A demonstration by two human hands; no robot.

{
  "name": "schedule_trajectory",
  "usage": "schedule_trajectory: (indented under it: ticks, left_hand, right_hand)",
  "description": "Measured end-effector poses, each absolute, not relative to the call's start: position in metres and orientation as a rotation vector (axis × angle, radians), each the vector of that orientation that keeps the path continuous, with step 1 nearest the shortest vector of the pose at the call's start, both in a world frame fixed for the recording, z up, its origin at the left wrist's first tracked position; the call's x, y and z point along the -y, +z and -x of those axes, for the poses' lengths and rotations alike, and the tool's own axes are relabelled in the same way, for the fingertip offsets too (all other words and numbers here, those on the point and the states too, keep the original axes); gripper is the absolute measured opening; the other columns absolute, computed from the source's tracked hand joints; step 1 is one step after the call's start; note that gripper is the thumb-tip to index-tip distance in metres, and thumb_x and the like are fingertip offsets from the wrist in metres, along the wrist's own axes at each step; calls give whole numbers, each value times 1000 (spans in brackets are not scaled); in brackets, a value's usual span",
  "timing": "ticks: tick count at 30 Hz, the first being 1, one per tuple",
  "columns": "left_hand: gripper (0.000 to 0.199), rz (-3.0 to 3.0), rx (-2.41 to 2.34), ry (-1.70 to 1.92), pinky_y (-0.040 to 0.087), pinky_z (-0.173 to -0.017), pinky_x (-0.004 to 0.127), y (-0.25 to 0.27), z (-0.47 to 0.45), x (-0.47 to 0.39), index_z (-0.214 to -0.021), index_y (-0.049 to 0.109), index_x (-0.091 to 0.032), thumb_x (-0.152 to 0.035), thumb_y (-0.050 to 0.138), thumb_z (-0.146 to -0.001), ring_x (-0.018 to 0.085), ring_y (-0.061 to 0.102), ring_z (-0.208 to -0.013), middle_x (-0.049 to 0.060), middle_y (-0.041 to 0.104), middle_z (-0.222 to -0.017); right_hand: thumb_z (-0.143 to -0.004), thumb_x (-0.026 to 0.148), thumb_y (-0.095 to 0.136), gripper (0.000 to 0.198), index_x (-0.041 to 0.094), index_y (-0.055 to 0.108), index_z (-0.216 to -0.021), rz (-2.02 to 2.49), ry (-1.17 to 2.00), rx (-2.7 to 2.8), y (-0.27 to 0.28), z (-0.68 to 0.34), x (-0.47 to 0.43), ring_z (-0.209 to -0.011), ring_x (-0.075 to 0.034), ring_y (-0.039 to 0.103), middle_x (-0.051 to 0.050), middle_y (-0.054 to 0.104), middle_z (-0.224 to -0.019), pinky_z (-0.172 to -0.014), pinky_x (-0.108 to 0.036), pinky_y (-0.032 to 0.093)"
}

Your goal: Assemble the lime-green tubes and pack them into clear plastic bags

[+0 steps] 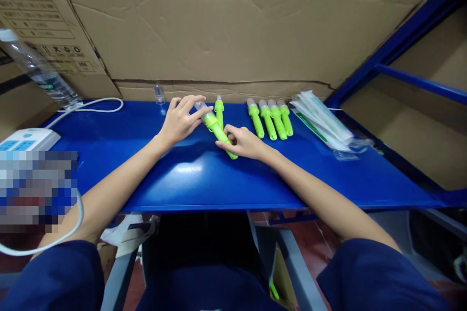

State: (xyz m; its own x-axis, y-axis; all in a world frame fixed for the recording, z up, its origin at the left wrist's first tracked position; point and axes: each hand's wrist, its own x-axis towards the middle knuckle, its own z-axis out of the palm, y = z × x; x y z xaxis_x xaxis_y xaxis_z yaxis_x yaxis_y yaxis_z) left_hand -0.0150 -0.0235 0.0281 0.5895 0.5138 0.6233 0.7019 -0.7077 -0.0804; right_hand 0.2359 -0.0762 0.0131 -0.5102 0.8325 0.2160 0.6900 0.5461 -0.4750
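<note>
A lime-green light stick (220, 131) with a clear cap is held slantwise between both hands, above the blue table. My left hand (183, 117) closes its fingers round the clear cap at the upper end. Lower down, my right hand (243, 142) grips the green handle between thumb and fingers. Behind it stands another green stick (219, 107) with a small clear tip, partly hidden by the held one. A loose clear cap (159, 94) stands at the back, left of my left hand. Several capped green light sticks (270, 119) lie in a row to the right.
Flat plastic-wrapped packets (323, 121) lie right of the row. A water bottle (44, 75), a white power strip (29, 140) and its cable (82, 107) are on the left. Cardboard (219, 24) walls the back of the blue table (219, 187); a blue metal frame (394, 48) rises at right.
</note>
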Motion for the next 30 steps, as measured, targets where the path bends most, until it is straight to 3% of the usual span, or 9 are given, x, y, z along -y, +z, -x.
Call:
schedule_trajectory:
  ticks: [7,14,22,25,27,30]
  left_hand:
    - [53,2508,1143,-784,40,-112,56,34,18,24,-153,51,-27,-24,52,-100,35,52,-141,17,48,-161]
    - [38,2502,1259,-728,43,-111,59,27,27,12,-134,63,-18,-25,52,-99,38,55,-139,22,45,-160]
    - [28,2500,1314,-771,43,-109,60,19,40,-2,-116,72,-16,-24,55,-95,40,55,-137,23,51,-154]
    - [26,2503,1325,-774,43,-108,60,19,41,-2,-112,73,-17,-24,55,-95,41,53,-139,22,53,-152]
    - [26,2512,1333,-776,43,-108,60,18,40,-1,-111,74,-17,-23,55,-95,42,53,-140,22,53,-152]
    - [26,2521,1348,-768,42,-109,61,18,40,-2,-109,74,-16,-24,54,-95,42,52,-140,22,53,-152]
  right_hand:
    - [-93,44,64,29,23,49,-82,1379,489,2075,13,-241,66,-52,-13,49,7,49,-51,-60,-27,31]
    - [-94,41,66,26,16,63,-86,1724,203,1898,18,-256,53,-63,-20,63,-3,64,-61,-64,-30,38]
    - [-98,44,55,43,16,70,-70,1983,72,1998,14,-274,42,-74,-31,72,-15,72,-70,-66,-36,48]
    - [-97,44,56,39,13,75,-82,2068,63,1958,14,-273,44,-85,-36,75,-20,76,-82,-70,-39,53]
    - [-97,44,59,39,9,75,-104,2135,41,1906,14,-270,46,-97,-38,75,-24,77,-99,-76,-41,55]
    - [-100,43,57,50,6,61,-134,2189,9,1860,16,-264,50,-111,-41,72,-28,73,-118,-86,-45,55]
